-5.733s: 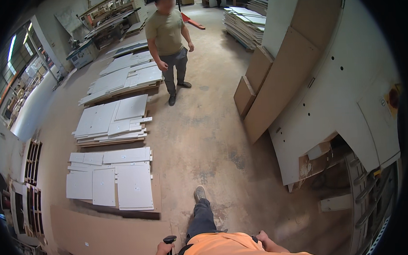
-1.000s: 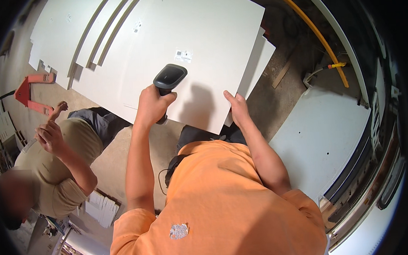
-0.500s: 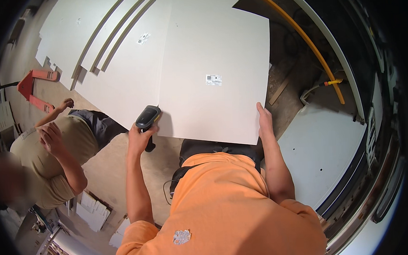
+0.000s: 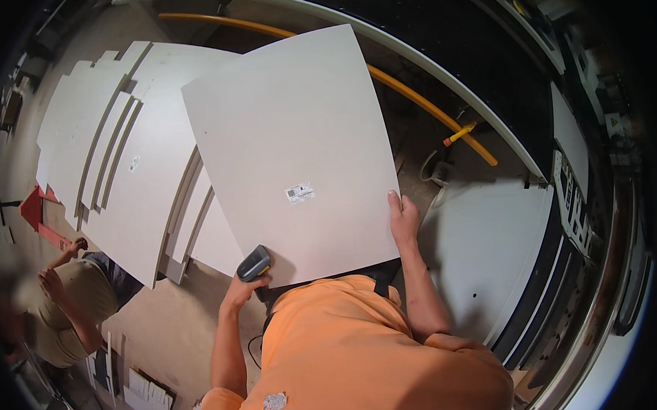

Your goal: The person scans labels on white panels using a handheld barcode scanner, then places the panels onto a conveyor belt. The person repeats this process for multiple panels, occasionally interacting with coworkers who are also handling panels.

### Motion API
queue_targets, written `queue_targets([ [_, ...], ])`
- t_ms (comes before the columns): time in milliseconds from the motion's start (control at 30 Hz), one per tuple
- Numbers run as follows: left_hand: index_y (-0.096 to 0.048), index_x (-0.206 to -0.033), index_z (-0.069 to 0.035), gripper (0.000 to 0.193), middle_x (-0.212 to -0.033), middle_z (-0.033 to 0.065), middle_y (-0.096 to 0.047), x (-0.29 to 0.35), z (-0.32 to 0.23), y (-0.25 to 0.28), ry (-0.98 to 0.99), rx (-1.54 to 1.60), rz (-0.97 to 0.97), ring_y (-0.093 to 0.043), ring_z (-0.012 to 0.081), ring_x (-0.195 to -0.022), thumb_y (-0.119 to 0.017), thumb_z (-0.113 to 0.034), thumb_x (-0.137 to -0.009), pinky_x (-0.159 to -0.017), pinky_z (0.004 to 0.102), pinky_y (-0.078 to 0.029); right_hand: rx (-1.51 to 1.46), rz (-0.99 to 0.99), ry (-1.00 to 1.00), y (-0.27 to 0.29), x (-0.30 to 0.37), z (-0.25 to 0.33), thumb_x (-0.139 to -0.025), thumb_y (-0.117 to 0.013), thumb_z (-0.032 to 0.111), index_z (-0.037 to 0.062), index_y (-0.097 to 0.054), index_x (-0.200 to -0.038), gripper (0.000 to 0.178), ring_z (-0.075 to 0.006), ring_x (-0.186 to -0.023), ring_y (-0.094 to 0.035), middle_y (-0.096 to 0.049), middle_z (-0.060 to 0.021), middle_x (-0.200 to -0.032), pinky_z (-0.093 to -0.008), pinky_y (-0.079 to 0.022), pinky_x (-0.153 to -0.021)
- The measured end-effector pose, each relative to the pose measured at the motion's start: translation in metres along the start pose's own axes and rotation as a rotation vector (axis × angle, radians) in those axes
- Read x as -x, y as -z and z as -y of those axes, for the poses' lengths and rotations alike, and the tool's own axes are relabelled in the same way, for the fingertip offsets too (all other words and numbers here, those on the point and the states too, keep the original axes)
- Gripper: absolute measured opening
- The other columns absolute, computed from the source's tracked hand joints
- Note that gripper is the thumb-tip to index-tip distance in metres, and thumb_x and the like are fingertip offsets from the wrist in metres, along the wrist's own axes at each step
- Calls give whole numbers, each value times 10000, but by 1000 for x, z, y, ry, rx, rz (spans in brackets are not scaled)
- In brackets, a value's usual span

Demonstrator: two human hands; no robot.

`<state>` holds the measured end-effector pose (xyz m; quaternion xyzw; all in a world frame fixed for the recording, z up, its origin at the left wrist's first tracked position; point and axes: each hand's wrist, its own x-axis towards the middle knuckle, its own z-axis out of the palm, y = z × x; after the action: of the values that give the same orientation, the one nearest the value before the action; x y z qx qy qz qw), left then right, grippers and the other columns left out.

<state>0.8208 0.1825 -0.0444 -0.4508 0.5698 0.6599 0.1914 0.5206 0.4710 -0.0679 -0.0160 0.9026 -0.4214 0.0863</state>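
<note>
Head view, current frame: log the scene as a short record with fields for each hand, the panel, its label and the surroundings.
Left hand: holds a dark scanner by the panel's near left corner
Right hand: grips the panel's right edge, thumb on top
Panel: large, pale; overlaps the stack of panels in view, contact unclear
Label: white, stuck on the panel's upper face
Other person: at left, beside the stack
Further left: red pallet jack

White panel (image 4: 296,126) now askew to stack (image 4: 151,183)
</note>
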Motion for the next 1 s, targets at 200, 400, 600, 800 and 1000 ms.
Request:
queue_targets([
  [200,-661,-1041,-40,331,-908,9,-652,-14,-66,-72,-266,-21,21,-604,128,-852,-772,-72,-731,-778,310,-497,-92,-86,-39,88,-51,-14,-965,-634,403,-27,-449,-704,535,-180,-571,-382,-407,-103,-578,-399,-376,-558],
  [400,-662,-1025,-75,333,-713,-20,-565,-30,-140,-80,-391,-104,-22,-465,76,-526,-695,-234,-735,-437,262,-314,-199,-198,-173,134,-67,-16,-946,-653,405,-18,-466,-688,530,-147,-607,-408,-454,-63,-597,-372,-380,-565],
  [600,-618,-1103,-28,436,-894,24,-572,-76,-204,-83,-480,37,35,-567,147,-818,-664,-245,-727,-722,306,-461,-298,-219,-238,161,-97,2,-943,-657,356,-30,-540,-757,444,-125,-653,-434,-492,-38,-659,-342,-405,-607],
  [800,-575,-1198,-12,513,-884,71,-607,-147,-272,-74,-562,84,98,-603,170,-804,-657,-286,-771,-705,312,-498,-362,-251,-244,154,-155,38,-957,-654,259,-44,-648,-906,307,-103,-682,-485,-577,-8,-752,-314,-423,-621],
  [1000,-568,-1133,-17,388,-817,91,-653,-197,-317,-47,-624,233,95,-600,155,-721,-646,-245,-828,-656,296,-488,-552,-121,-182,133,-227,95,-972,-601,157,-97,-653,-1078,280,-162,-812,-646,-703,-123,-940,-309,-512,-732],
])
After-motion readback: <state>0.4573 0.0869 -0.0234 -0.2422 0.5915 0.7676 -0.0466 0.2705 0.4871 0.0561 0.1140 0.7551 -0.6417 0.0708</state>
